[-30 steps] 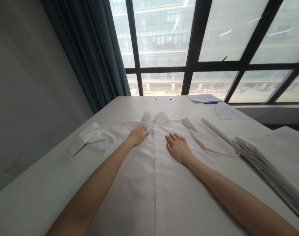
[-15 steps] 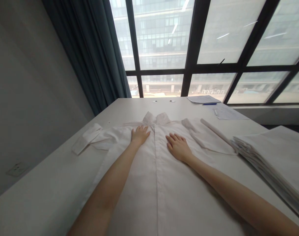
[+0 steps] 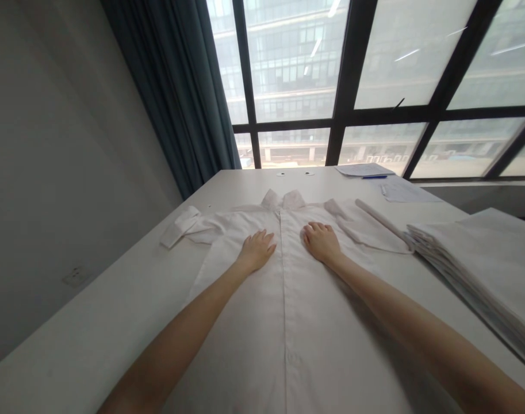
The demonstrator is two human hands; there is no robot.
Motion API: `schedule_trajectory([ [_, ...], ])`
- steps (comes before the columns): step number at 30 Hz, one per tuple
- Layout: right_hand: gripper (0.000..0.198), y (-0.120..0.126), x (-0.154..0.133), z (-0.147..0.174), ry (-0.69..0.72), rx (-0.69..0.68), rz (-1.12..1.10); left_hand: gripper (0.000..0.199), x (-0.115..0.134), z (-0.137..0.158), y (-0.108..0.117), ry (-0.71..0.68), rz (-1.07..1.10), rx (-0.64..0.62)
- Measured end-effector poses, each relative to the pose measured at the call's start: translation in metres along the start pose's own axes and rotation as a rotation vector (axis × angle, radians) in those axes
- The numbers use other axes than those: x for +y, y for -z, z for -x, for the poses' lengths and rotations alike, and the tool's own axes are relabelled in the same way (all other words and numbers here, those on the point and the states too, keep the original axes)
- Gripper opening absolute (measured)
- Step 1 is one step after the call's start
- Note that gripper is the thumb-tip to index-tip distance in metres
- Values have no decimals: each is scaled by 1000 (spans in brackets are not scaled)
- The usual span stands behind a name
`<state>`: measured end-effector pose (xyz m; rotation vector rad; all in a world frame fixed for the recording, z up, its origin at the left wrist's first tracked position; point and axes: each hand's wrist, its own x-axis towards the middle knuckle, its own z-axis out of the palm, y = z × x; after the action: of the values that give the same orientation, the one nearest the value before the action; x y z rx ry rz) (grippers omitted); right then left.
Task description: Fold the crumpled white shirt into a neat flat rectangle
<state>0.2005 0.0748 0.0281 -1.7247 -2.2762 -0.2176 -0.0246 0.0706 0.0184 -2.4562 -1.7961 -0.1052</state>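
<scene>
Left hand (image 3: 256,251) moved down from collar (image 3: 293,199) | right hand (image 3: 321,241) apart, both unclenched | shirt (image 3: 253,328) beneath

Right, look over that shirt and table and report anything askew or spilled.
The shirt has uneven sleeves: the left sleeve lies bunched and creased, while the right sleeve lies flatter and wider. I see no spill or damage.

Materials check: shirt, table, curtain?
Shirt: thin woven fabric, matt, judging by its soft creases; cotton or blend, can't tell.
Table: probably laminate or painted board; the top looks smooth and evenly white, with no visible grain.
Curtain: dull dark-blue cloth, likely fairly heavy, as it hangs in long, deep folds; fibre unclear.
</scene>
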Motion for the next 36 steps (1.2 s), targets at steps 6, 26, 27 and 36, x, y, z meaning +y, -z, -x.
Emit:
schedule_trajectory([
  [6, 30, 7, 28, 32, -52, -19, 5, 51, -9, 24, -3, 6, 1, -8],
  [26, 46, -6, 77, 56, -33, -70, -51, 57, -45, 22, -7, 178, -11, -62],
  [27, 47, -6, 80, 57, -37, -75, -48, 58, -50, 22, -6, 192, -15, -71],
  [36, 49, -6, 87, 61, -43, -57, -16, 64, -78, 26, -5, 253, -72, -59],
])
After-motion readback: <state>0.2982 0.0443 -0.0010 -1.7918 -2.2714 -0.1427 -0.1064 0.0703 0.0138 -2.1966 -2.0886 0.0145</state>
